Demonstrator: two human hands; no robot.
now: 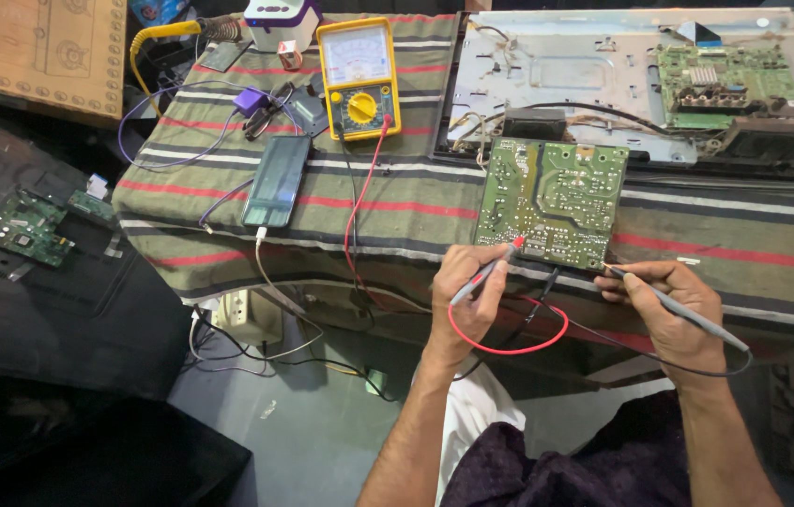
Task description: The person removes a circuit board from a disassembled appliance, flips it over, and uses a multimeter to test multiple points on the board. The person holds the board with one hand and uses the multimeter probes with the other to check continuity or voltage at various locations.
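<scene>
The left hand (468, 286) pinches the red probe (489, 270), the right hand (674, 310) the black probe (683, 310), at the green circuit board's (552, 202) near edge. Hold both tips steady; avoid bridging adjacent solder joints.

Open cloth: bare striped cloth on the table (744, 239) lies right of the green rectangular circuit board (552, 202).
Left gap: cloth between the board and the dark smartphone (277, 180) is crossed by the red test lead (359, 211).
Rear: yellow analogue multimeter (358, 80) and open grey television chassis (641, 75) block the back.
Front edge: looping red and black wires (510, 343) hang below.
</scene>
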